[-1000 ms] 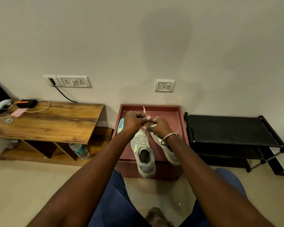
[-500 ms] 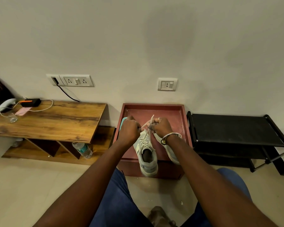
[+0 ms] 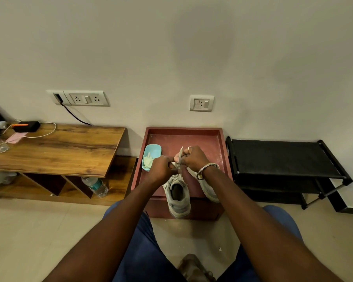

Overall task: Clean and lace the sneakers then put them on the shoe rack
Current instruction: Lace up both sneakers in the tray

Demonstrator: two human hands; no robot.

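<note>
Head view. Two grey-white sneakers lie on a shallow red tray (image 3: 183, 131) set against the wall. The nearer sneaker (image 3: 178, 197) has its long axis running from the viewer toward the wall, toe toward the wall, with the heel overhanging the tray's near edge and the opening facing up. The second sneaker (image 3: 210, 190) lies just to its right, roughly parallel, its forepart hidden under the right forearm. The left hand (image 3: 161, 168) and right hand (image 3: 195, 158) meet above the nearer sneaker's forefoot, both with fingers curled and pinching the lace (image 3: 180, 154), one end of which stands up between them. A light blue dish (image 3: 152, 157) sits at the tray's left side. The black shoe rack (image 3: 283, 157) stands just right of the tray; a wooden table (image 3: 59, 149) stands to its left.
</note>
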